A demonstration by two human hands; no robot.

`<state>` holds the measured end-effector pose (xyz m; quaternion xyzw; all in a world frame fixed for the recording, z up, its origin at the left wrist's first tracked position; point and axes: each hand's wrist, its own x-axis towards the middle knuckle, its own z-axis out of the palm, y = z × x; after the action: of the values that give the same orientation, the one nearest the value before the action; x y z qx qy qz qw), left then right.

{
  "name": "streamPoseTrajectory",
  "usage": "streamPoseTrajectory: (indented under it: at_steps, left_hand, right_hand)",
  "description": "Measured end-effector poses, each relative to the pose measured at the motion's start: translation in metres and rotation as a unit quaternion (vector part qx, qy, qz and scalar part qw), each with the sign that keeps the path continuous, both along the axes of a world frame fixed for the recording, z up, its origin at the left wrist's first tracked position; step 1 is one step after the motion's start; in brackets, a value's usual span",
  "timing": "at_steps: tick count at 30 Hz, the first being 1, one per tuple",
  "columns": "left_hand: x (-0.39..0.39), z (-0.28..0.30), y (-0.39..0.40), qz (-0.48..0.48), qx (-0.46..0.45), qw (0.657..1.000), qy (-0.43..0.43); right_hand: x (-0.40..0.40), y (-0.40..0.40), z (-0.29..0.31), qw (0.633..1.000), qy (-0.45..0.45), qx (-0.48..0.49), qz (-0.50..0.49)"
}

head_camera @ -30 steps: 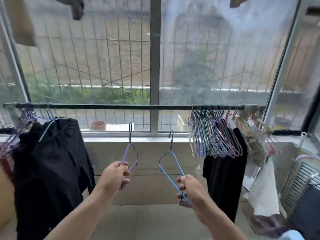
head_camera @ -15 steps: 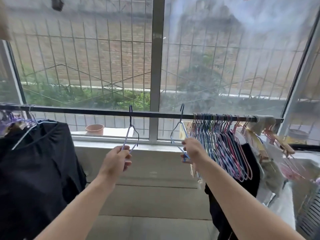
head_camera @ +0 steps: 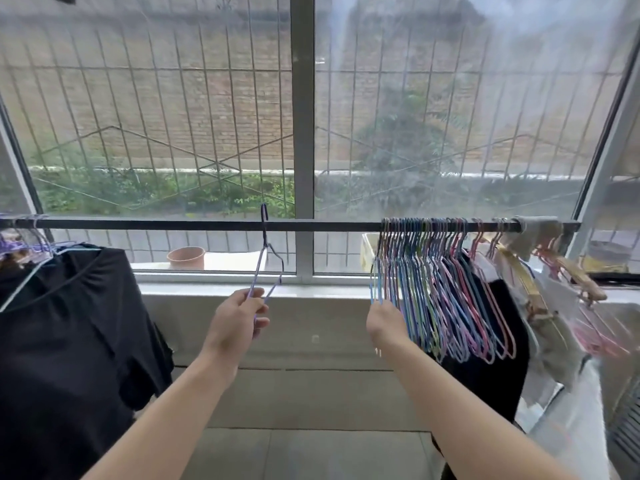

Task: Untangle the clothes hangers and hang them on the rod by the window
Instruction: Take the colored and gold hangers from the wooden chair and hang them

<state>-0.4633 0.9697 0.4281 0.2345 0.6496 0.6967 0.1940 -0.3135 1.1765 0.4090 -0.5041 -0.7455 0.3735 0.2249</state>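
Observation:
A dark rod (head_camera: 173, 224) runs across the window at mid height. My left hand (head_camera: 239, 323) pinches the lower wire of a purple hanger (head_camera: 268, 268), whose hook crosses the rod near the window post. A dense bunch of coloured wire hangers (head_camera: 446, 289) hangs on the rod's right half. At its left end hangs a blue hanger (head_camera: 375, 278), and my right hand (head_camera: 384, 322) holds its lower edge with the fingertips.
A black garment (head_camera: 69, 341) hangs at the left with more hangers above it. Another black garment (head_camera: 491, 358) hangs behind the bunch. Wooden hangers and pale cloths (head_camera: 571, 282) crowd the right end. A terracotta pot (head_camera: 187, 258) stands on the sill.
Both hands rose towards the rod. The blue hanger moved right and now hangs at the left end of the bunch. The purple hanger's hook came up to the rod.

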Motion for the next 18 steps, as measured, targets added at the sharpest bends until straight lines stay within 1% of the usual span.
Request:
streamPoseTrajectory:
  at_steps: [2,6,8,11,16,18]
  left_hand:
    - [0.002,0.000,0.010,-0.008,-0.001,1.000,0.006]
    - [0.013,0.001,0.032,-0.029,-0.005,0.999,0.018]
    - [0.023,-0.002,0.046,-0.045,-0.010,0.998,0.035]
    - [0.039,-0.013,0.069,-0.067,-0.021,0.994,0.080]
    - [0.067,-0.035,0.120,-0.075,-0.052,0.980,0.174]
    - [0.071,-0.045,0.142,-0.081,-0.074,0.977,0.184]
  right_hand:
    - [0.007,0.007,0.001,0.999,-0.029,-0.002,0.018]
    - [0.026,0.013,0.014,0.998,-0.047,-0.008,0.044]
    - [0.039,0.017,0.024,0.996,-0.056,0.027,0.057]
    - [0.057,0.019,0.035,0.994,-0.043,0.066,0.075]
    - [0.087,0.011,0.049,0.993,-0.029,0.058,0.098]
    - [0.098,0.008,0.054,0.993,-0.034,0.058,0.100]
